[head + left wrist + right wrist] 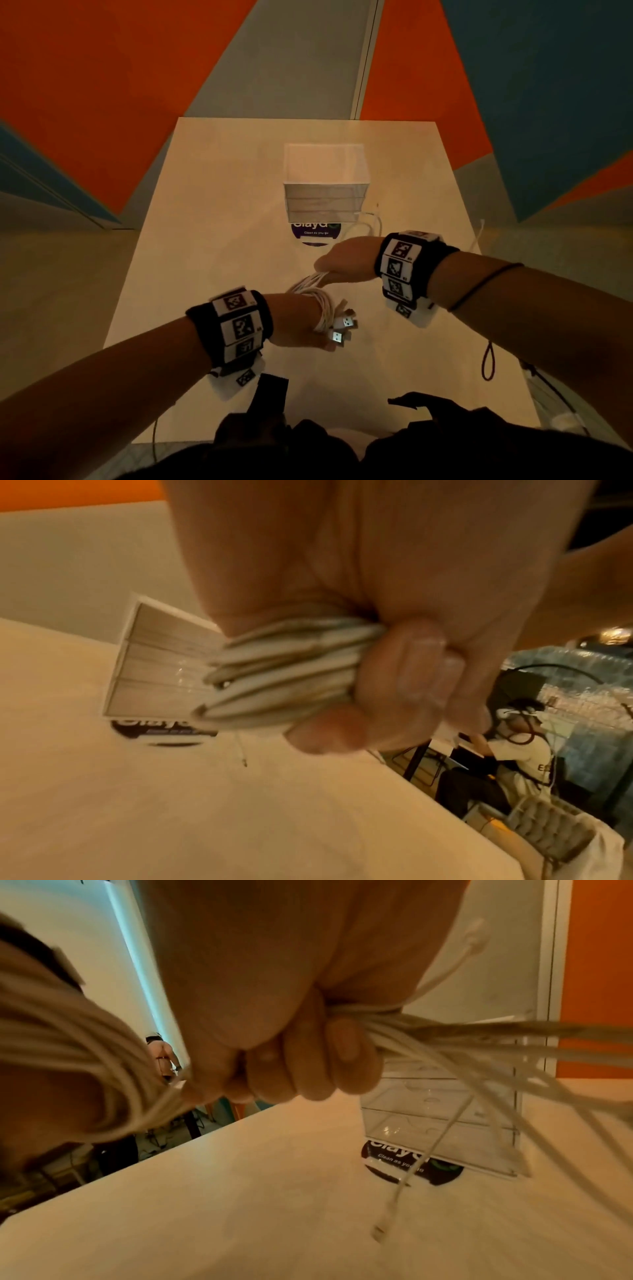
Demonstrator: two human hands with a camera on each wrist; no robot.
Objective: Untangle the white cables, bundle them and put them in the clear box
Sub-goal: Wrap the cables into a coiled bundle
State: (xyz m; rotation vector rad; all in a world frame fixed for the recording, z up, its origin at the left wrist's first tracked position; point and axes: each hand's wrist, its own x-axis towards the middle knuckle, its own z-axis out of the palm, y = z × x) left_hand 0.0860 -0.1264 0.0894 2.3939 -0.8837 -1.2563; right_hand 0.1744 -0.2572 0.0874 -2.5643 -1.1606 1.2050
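Observation:
Several white cables (317, 294) run between my two hands above the middle of the table. My left hand (301, 325) grips them wound in a coil (284, 674), and their USB plugs (344, 329) stick out to the right of it. My right hand (337, 262) is a fist around the strands (428, 1039), which fan out past it; one loose end (380, 1231) dangles to the table. The clear box (325, 185) stands beyond the hands at the table's far middle, with nothing visible inside it.
A round dark sticker (315, 233) lies on the table (212, 212) just in front of the box. More white cable (371, 221) lies right of the box. A dark cord loop (488, 363) lies near the table's right edge. A dark object (269, 394) sits near the front edge.

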